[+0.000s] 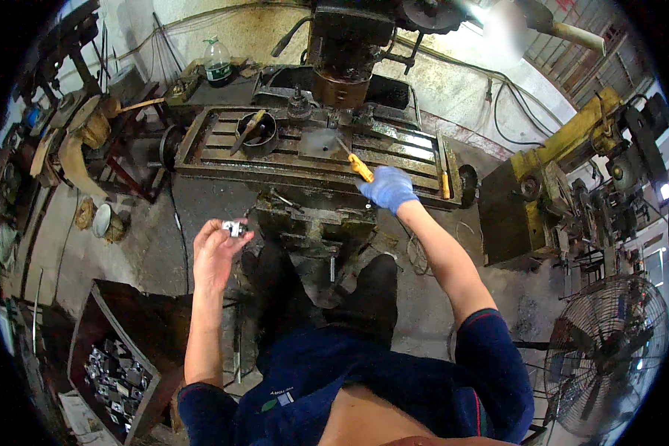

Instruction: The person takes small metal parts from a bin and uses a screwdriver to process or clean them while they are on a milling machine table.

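My left hand (pixel 213 253) is bare and pinches a small, shiny metal block (pixel 235 229) between thumb and fingers, in front of the machine table. In a blue glove, my right hand (pixel 390 189) is closed round a yellow-handled tool with a thin metal shaft (pixel 361 168); whether it is a screwdriver or a file I cannot tell. Its shaft points toward the middle of the slotted milling machine table (pixel 394 152), below the machine's head (pixel 342 85). A hazy grey patch beside the tip blurs what lies there.
On the table, a round pot (pixel 264 141) holds a brush, and another yellow-handled tool (pixel 445 184) lies at the right end. A bin (pixel 152 375) of small metal parts stands lower left. A large fan (pixel 606 353) is lower right, and a yellow machine (pixel 509 201) stands right.
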`<action>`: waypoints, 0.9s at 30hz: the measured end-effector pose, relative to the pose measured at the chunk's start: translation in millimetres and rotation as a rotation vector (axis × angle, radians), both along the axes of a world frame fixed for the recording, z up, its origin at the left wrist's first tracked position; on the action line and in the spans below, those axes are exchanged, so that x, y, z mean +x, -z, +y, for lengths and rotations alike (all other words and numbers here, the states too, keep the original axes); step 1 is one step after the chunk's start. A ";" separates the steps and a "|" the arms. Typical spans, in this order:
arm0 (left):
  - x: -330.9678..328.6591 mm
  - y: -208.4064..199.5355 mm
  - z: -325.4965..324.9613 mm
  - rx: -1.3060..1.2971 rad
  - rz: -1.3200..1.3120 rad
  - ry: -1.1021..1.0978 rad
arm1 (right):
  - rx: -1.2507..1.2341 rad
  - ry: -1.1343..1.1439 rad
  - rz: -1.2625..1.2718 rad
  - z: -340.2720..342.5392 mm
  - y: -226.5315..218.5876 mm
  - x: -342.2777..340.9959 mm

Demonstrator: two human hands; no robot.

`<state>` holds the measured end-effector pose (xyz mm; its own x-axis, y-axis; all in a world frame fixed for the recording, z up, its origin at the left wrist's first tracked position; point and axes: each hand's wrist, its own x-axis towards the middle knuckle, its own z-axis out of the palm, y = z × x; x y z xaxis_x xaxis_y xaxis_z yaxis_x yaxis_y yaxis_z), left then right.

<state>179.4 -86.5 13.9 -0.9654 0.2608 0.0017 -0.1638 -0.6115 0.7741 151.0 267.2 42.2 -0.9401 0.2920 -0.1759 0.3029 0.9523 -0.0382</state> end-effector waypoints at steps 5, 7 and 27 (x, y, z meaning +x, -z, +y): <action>2.0 9.2 -8.1 -0.043 -0.062 0.003 | -0.049 0.016 0.052 1.3 -5.6 -35.2; 0.9 10.9 -8.3 -0.043 -0.081 0.013 | -0.049 -0.035 0.076 2.7 -5.6 -30.3; -28.2 25.8 112.7 -0.143 -0.197 0.260 | -0.489 -0.357 -0.084 16.7 -12.0 95.4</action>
